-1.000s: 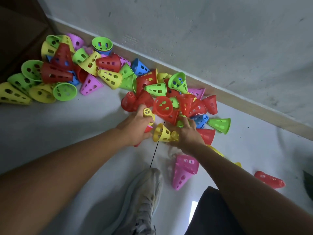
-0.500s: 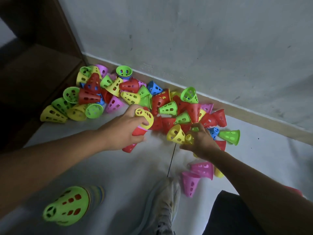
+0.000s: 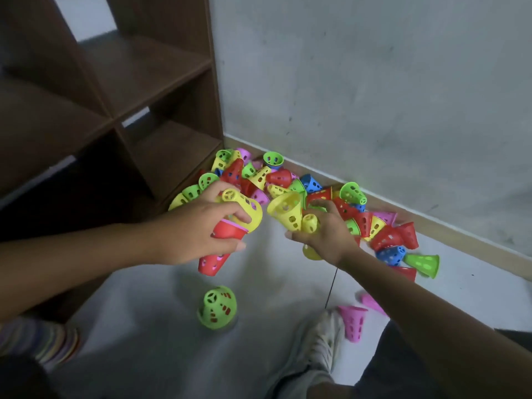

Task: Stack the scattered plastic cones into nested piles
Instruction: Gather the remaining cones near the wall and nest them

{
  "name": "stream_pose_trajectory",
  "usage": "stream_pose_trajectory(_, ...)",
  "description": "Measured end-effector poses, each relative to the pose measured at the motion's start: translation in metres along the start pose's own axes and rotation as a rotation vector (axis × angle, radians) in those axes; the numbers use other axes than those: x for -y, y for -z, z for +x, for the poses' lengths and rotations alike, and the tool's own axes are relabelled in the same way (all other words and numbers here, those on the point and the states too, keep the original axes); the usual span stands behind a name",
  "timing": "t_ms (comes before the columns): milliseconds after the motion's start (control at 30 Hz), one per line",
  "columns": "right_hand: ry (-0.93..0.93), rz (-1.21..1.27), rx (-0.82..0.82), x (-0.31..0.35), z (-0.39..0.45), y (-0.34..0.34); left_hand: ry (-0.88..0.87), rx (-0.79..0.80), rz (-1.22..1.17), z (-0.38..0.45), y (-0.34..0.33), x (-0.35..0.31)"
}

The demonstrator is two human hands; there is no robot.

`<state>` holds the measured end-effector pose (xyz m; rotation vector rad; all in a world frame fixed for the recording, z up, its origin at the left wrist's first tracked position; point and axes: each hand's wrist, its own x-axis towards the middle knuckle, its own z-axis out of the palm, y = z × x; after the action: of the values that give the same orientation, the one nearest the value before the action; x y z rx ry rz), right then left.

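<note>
My left hand (image 3: 198,226) grips a nested stack (image 3: 230,228) of cones, yellow on top, pink and red below, held above the floor. My right hand (image 3: 325,234) holds a loose yellow cone (image 3: 288,210) by its narrow end, its wide mouth facing the stack a short gap away. Behind both hands a heap of scattered cones (image 3: 288,180) in red, yellow, green, blue and pink lies along the wall. A green-topped nested pile (image 3: 217,308) stands on the floor below my left hand.
A dark wooden shelf unit (image 3: 138,116) stands at the left, against the wall (image 3: 374,96). Pink cones (image 3: 352,322) lie by my shoe (image 3: 313,349). A striped multicolour stack (image 3: 43,339) lies at the lower left. A green cone (image 3: 423,263) lies at the heap's right end.
The view has tilted up, showing the shelf. Both hands have lifted off the heap, and the right hand's yellow cone now faces the left hand's stack.
</note>
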<state>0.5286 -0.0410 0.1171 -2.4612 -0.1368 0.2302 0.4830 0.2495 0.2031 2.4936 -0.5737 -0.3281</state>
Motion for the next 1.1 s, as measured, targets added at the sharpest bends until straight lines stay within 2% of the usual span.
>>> stream_pose_trajectory(100, -0.041, 0.143, -0.008, 0.032, -0.013, -0.003, 0.045, 0.007, -0.002, -0.032, 0.005, -0.004)
stream_pose_trajectory(200, -0.046, 0.226, -0.011, 0.056, -0.028, -0.006, 0.093, 0.135, -0.016, -0.057, -0.004, -0.003)
stream_pose_trajectory(300, -0.053, 0.259, -0.021, 0.069, -0.042, -0.008, 0.077, 0.25, 0.006, -0.071, -0.022, -0.003)
stream_pose_trajectory(467, -0.071, 0.309, -0.039, 0.089, -0.056, -0.008, 0.057, 0.298, 0.062, -0.068, -0.029, -0.009)
stream_pose_trajectory(633, -0.069, 0.336, -0.051, 0.101, -0.069, -0.011, 0.072, 0.436, 0.175, -0.076, -0.03, -0.005)
stream_pose_trajectory(733, -0.062, 0.372, -0.057, 0.116, -0.08, -0.008, 0.045, 0.458, 0.248, -0.082, -0.037, -0.002)
stream_pose_trajectory(833, -0.032, 0.365, -0.046, 0.129, -0.09, -0.007, 0.035, 0.442, 0.226, -0.084, -0.031, 0.002)
stream_pose_trajectory(967, -0.007, 0.344, -0.02, 0.133, -0.101, -0.004, 0.1, 0.43, 0.127, -0.087, -0.01, 0.003)
stream_pose_trajectory(1100, -0.042, 0.378, -0.041, 0.119, -0.106, -0.005, 0.15, 0.415, 0.216, -0.083, 0.002, 0.001)
